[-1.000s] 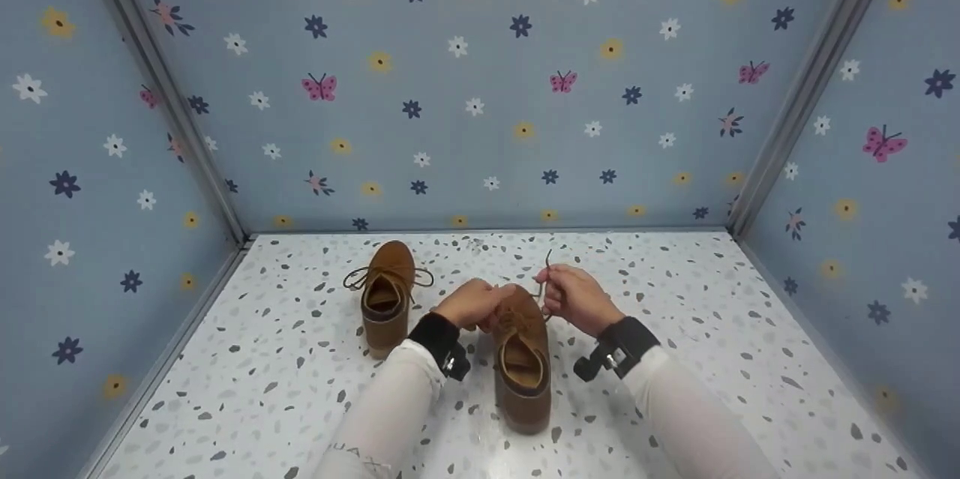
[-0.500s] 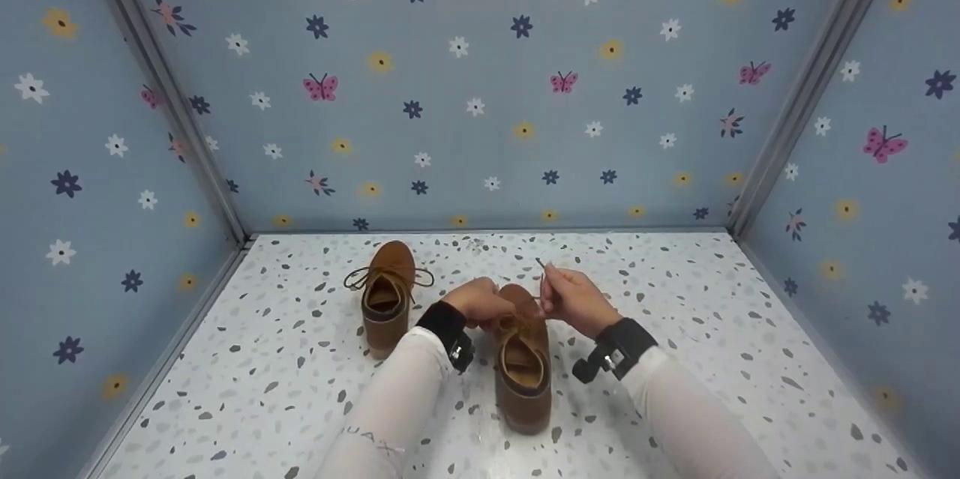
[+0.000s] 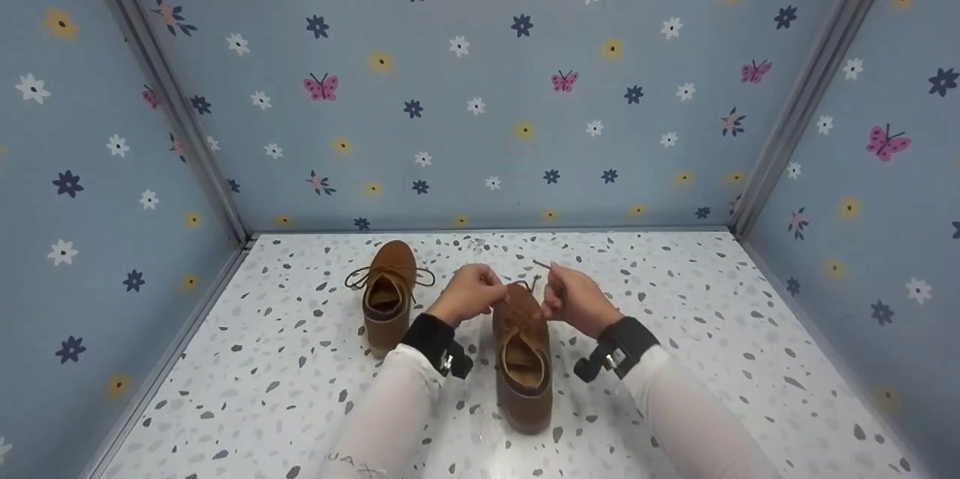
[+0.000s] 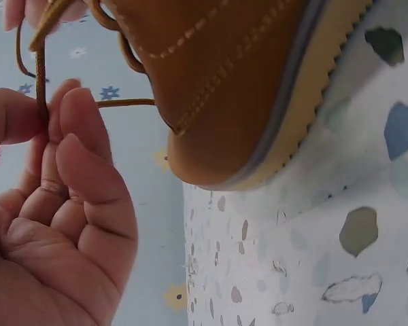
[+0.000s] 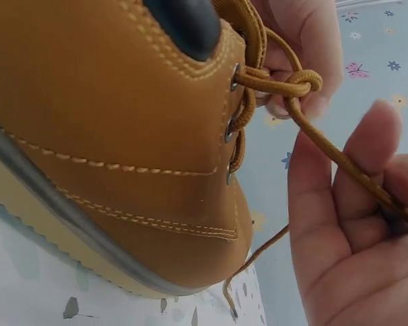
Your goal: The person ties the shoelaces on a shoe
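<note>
Left grip (image 3: 471, 293) farther left, lace (image 4: 41, 85) inside

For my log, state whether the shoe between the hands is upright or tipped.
Upright: the shoe stands sole down on the speckled surface, its opening facing up.

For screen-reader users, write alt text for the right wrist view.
The right hand grips a looped lace on a tan shoe. The left hand shows partly behind the lace, with a flowered wall and speckled surface beyond.

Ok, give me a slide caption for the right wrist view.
The right hand grips a looped lace beside a tan shoe, the left hand beyond.
</note>
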Tool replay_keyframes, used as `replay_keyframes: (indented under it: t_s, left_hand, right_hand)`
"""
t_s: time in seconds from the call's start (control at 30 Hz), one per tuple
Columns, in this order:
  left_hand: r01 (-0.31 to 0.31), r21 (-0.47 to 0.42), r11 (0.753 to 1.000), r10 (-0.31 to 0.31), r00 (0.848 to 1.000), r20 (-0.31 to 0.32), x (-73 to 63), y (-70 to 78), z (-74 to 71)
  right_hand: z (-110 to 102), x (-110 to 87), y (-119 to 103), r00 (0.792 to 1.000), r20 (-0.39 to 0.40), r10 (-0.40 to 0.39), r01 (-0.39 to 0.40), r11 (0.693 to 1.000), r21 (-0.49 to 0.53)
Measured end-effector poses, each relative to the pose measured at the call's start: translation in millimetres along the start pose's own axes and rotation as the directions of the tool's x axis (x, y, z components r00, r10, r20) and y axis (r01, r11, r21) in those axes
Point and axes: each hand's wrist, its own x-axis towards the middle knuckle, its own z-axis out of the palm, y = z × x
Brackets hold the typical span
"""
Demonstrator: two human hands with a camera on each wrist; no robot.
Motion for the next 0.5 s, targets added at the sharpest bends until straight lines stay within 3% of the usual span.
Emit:
replay_keyframes:
  t_s: [0.1, 0.2, 0.5]
  left_hand:
    - [-0.031, -0.125, 0.992, 0.028, 0.999, -0.029, -5.1, -0.3, 0.2]
    - [-0.023, -0.206, 0.978, 0.015, 0.999, -0.039, -11.2, -0.5, -0.9]
    - [0.010, -0.351, 0.936, -0.014, 1.000, -0.010, -24.0, -6.6, -6.4]
  right_hand:
    - [0, -0.3, -5, 1.000, 0.025, 0.011, -0.013, 0.996, 0.088]
    - [-1, -1.4, -8, 0.999, 0.054, 0.003, -0.010, 0.990, 0.140]
    - [-9, -2.5, -7, 0.997, 0.049, -0.058, 0.058, 0.998, -0.008]
